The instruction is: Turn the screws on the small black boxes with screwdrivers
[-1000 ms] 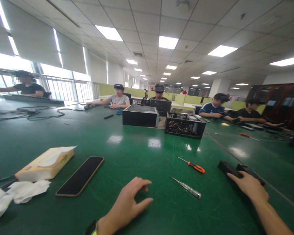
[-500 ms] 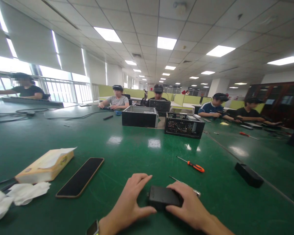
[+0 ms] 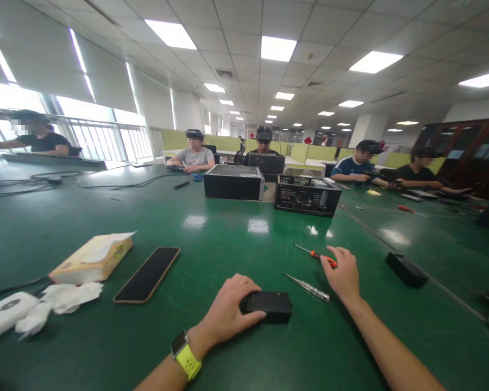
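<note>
Green desk (image 3: 163, 217), listed left to right. Toward its left edge: white tissues (image 3: 71, 297), crumpled; tissue box (image 3: 81, 274), one sheet lying out over its top. Phone (image 3: 146, 275), one, dark-screened, flat between the box and your left hand (image 3: 236, 304). That hand: thumb and fingers closed around the left end of a black block (image 3: 275, 308), which sits centrally toward the near edge. Farther back, toward the far edge: open-topped case (image 3: 232, 187), contents not discernible; then perforated case (image 3: 291, 203), parts showing inside, not identifiable. Clear-handled screwdriver (image 3: 309, 288): one, between the block and your right hand (image 3: 334, 259), tip pointing away from you. Right hand: fingers apart about the handle of an orange screwdriver (image 3: 315, 255), not closed upon it. Second black block (image 3: 406, 270): beside the desk seam, toward the right edge. Risks, judged: a loose pinch could roll the orange tool; a low sweep of your right wrist could knock the clear-handled one.
</note>
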Demonstrator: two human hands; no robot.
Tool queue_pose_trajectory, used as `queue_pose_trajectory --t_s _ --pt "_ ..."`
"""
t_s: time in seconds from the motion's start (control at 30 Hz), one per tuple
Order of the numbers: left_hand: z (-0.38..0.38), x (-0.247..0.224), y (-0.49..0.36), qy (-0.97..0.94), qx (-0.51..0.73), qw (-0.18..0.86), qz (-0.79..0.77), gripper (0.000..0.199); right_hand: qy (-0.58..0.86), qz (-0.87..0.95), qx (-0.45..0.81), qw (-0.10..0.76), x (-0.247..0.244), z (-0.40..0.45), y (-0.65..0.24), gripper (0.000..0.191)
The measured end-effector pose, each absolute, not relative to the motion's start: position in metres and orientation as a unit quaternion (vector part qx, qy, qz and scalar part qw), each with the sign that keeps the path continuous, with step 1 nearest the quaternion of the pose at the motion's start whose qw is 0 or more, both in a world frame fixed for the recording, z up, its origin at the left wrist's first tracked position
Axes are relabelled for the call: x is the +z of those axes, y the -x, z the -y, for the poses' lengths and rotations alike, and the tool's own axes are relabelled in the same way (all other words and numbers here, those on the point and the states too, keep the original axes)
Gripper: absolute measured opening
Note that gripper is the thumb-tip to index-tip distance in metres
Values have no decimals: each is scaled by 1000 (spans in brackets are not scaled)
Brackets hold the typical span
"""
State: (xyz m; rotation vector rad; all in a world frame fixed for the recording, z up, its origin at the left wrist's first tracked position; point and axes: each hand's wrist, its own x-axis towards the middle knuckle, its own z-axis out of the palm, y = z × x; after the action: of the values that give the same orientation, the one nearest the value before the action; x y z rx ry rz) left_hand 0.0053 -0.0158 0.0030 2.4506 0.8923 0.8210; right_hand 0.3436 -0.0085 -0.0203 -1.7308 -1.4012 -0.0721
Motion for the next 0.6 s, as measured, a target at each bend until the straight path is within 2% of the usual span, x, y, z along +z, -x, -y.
queue_pose_trajectory --t_s 0.23,0.47,0.6 --pt "10 2 -17 -886 290 208 -297 33 757 461 74 457 -43 4 -375 28" --pt "7 -2 -24 -883 304 205 -292 32 643 389 159 640 -25 8 -361 29" --pt "6 -5 -25 -880 313 217 -283 32 552 378 178 722 -8 15 -329 41"
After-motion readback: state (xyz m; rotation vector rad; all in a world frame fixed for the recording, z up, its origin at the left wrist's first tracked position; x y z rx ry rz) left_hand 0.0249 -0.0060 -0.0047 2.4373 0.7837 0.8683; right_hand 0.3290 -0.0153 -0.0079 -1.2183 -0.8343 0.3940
